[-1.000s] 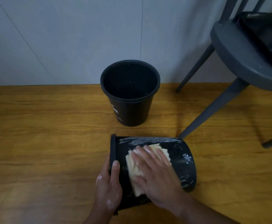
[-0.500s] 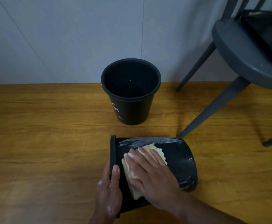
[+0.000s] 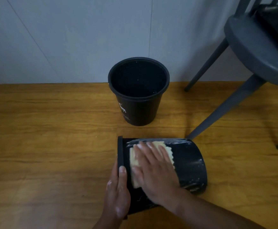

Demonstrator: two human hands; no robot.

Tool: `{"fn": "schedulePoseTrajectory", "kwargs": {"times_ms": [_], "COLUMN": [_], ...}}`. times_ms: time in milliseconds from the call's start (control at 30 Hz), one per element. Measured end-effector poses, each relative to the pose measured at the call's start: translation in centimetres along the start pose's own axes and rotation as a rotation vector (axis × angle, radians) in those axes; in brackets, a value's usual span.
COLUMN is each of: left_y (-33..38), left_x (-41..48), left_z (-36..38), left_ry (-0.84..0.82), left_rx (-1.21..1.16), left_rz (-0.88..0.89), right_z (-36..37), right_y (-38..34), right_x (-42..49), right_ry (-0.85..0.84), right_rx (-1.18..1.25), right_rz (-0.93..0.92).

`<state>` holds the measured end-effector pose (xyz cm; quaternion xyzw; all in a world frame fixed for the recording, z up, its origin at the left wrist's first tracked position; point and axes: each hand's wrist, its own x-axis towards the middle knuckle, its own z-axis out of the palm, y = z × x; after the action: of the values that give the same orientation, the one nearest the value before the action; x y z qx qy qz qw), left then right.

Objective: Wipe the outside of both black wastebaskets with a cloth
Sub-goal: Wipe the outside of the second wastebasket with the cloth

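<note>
One black wastebasket (image 3: 190, 164) lies on its side on the wooden floor, rim to the left, its wall streaked with white residue. My left hand (image 3: 117, 194) grips its rim from the left, thumb over the edge. Pressed flat on a pale yellow cloth (image 3: 135, 161), my right hand (image 3: 154, 169) holds it against the basket's upper side near the rim. The second black wastebasket (image 3: 139, 111) stands upright behind it by the wall, with a small white print on its side.
A dark grey chair (image 3: 250, 47) stands at the right; one leg (image 3: 224, 111) comes down right beside the lying basket's base. A grey wall (image 3: 68, 38) closes off the back. Wooden floor (image 3: 44, 146) spreads to the left.
My right hand has slid the cloth leftward along the lying basket, toward its rim. My left hand keeps its grip on the rim.
</note>
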<state>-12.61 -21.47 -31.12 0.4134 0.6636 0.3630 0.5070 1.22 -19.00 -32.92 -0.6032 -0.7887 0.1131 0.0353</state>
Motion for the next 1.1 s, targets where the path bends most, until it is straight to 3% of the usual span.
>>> {"fn": "schedulePoseTrajectory", "kwargs": {"times_ms": [267,533,633,700,800,900,1100], "left_y": [-0.7,-0.2,-0.1,-0.1,-0.1,0.1,0.1], "left_x": [1.1,0.4,0.0,0.0,0.2,0.7,0.6], "left_z": [-0.1,0.1,0.4,0.5,0.3,0.2,0.5], "left_ry": [0.036,0.025,0.024,0.036,0.056,0.069,0.077], "left_rx": [0.062,0.069,0.076,0.09,0.118,0.153,0.167], "left_rz": [0.022,0.029,0.039,0.025,0.014,0.027,0.054], "right_z": [0.7,0.4,0.6,0.3,0.9,1.0,0.4], "right_y": [0.0,8.7,6.7,2.8,-1.2,-0.7,6.9], "right_x": [-1.2,-4.0,-3.6,-3.0,-2.4,-2.0,-4.1], "right_ry": [-0.031,0.022,0.089,0.105,0.017,0.008,0.046], "right_rx": [-0.073,-0.011,0.058,0.064,0.012,0.004,0.091], "right_rz": [-0.247,0.188,0.282,0.191,-0.112,-0.198,0.106]}}
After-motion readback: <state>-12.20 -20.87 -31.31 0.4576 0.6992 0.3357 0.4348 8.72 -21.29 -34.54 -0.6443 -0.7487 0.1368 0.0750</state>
